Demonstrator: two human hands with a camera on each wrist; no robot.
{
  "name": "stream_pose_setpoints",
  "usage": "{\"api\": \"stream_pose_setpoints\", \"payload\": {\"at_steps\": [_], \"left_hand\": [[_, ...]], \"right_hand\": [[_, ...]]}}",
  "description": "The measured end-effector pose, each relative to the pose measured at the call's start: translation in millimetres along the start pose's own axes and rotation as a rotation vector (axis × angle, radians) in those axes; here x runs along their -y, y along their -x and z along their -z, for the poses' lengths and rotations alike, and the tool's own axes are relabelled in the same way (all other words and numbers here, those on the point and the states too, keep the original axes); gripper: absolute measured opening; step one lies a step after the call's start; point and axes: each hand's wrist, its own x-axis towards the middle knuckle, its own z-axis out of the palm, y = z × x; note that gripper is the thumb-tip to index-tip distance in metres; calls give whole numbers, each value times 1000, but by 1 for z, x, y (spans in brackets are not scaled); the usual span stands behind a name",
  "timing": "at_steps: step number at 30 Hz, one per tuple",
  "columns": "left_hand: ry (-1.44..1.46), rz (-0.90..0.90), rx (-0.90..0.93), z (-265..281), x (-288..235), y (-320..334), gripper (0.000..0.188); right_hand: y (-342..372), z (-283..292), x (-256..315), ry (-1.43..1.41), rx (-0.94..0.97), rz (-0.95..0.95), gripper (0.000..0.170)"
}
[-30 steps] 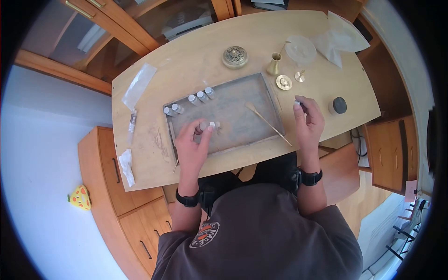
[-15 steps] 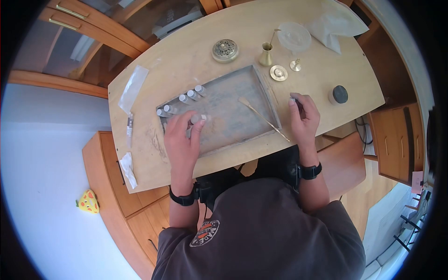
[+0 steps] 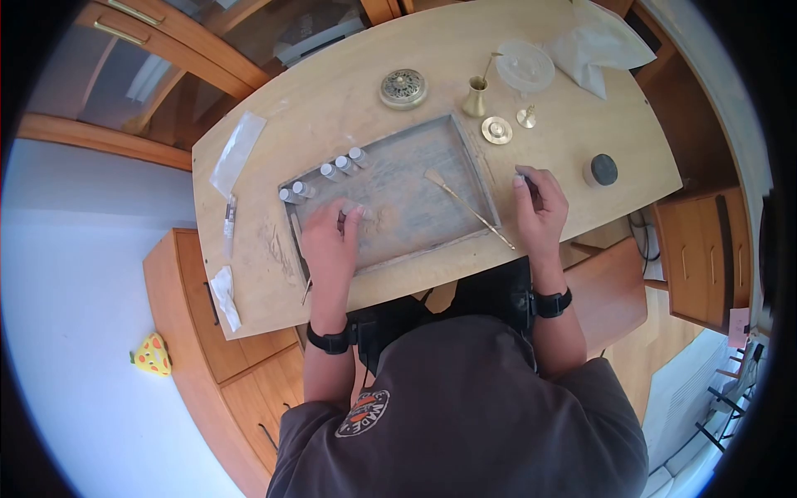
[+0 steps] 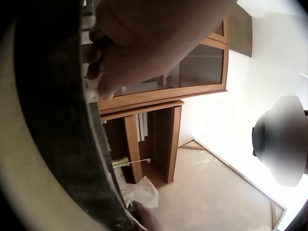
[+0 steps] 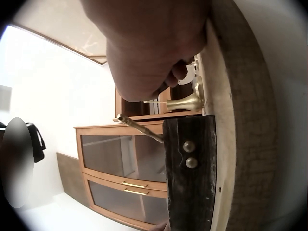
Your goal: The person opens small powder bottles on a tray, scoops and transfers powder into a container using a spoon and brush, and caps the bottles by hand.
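Over the left part of the shallow grey tray [image 3: 415,241], my left hand [image 3: 329,236] pinches a small clear vial [image 3: 354,207] between thumb and fingers. The vial lies tilted, its far end close over a patch of light brown powder [image 3: 383,221]. Past the tray's right edge, my right hand [image 3: 542,207] holds a small grey cap [image 3: 520,178] at its fingertips, mostly hidden by them. Several capped vials [image 3: 344,164] stand along the tray's back left side. A brush [image 3: 452,193] lies across the tray's front right rim.
Behind the tray are a pierced brass burner [image 3: 403,89], a brass vase [image 3: 475,98] with a tool in it, a brass disc [image 3: 496,130] and a brass stamp [image 3: 526,116]. A dark-lidded jar [image 3: 603,170] stands right. Plastic bags [image 3: 239,153] lie left.
My left hand first shifted left with the vial, then turned it, so its end now tips toward the powder. The right hand stays almost still. The head view has shifted slightly.
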Motion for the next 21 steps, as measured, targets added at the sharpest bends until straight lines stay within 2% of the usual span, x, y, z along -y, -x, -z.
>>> {"api": "stream_pose_setpoints", "payload": {"at_steps": [3,5,8,11,18,21], "left_hand": [[53,-7,-51,6,-9,1,23],[87,49,-78,15,-19,1,23],[-12,37,-10,3,-3,4,22],[110,42,-87,3,2,7,24],[-7,-17,-49,4,-2,8,21],[76,-1,-80,10,-8,9,21]], "right_hand": [[0,0,-1,9,-8,2,12],[1,0,-3,5,1,-3,12],[1,-2,-4,3,-4,14,12],[2,-2,-4,9,-19,-4,12],[0,-2,0,49,-21,13,12],[1,-3,-1,50,-21,6,11]]}}
